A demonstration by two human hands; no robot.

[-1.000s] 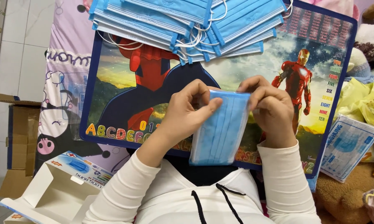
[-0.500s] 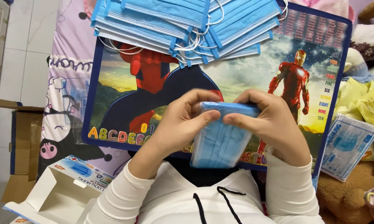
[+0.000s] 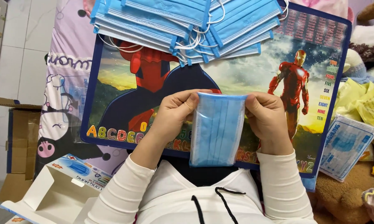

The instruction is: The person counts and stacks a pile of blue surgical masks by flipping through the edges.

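Right now both hands, left hand [image 3: 170,118] and right hand [image 3: 268,120], pinch the top corners of a blue face mask [image 3: 217,128], hanging it upright above the picture mat [image 3: 112,108]. Far behind lies a fanned pile of masks [image 3: 183,20].

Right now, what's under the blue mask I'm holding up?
Under the blue mask lies the picture mat, its coloured letter row running along the near edge. The letters and picture directly behind the mask are covered. Left hand and right hand pinch its top corners.
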